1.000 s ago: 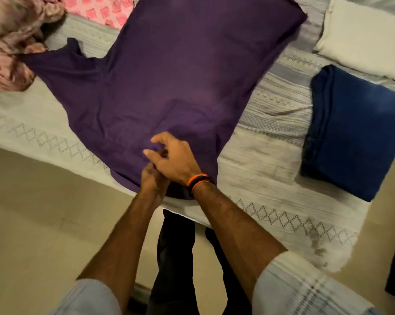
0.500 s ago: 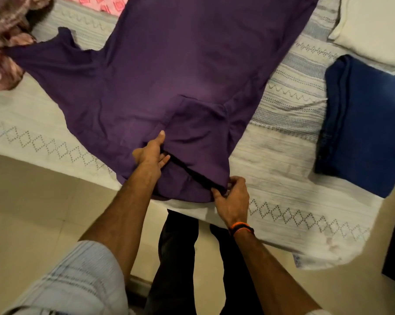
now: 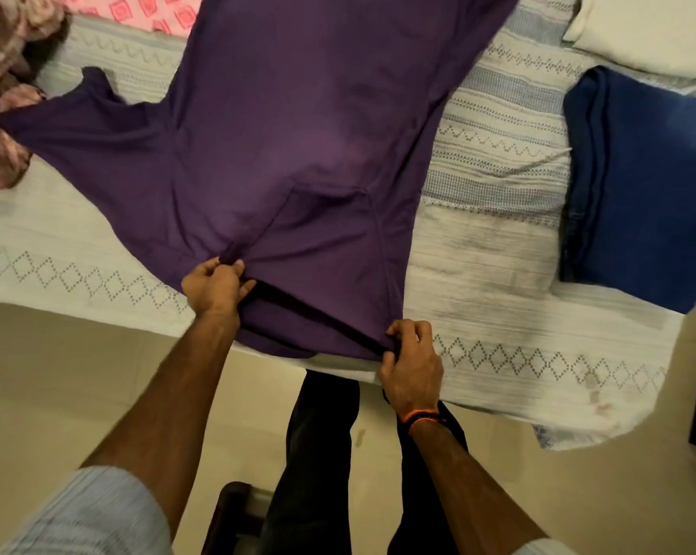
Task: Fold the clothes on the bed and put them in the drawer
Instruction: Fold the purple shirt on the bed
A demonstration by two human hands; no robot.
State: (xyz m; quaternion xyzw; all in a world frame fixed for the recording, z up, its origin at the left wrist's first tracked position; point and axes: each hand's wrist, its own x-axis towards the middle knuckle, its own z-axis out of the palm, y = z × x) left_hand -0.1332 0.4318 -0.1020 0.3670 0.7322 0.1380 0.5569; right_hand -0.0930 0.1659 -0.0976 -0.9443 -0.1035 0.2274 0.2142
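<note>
Purple shirt (image 3: 298, 134), top cut off by the frame, pinched at its collar by both hands (image 3: 218, 288) (image 3: 412, 366).

You've got one view only — head cam, wide-angle, looking steeply down from standing height at the near edge of the bed (image 3: 498, 314). Close in — your forearms, legs and floor (image 3: 58, 374) fill the lower frame.
</note>
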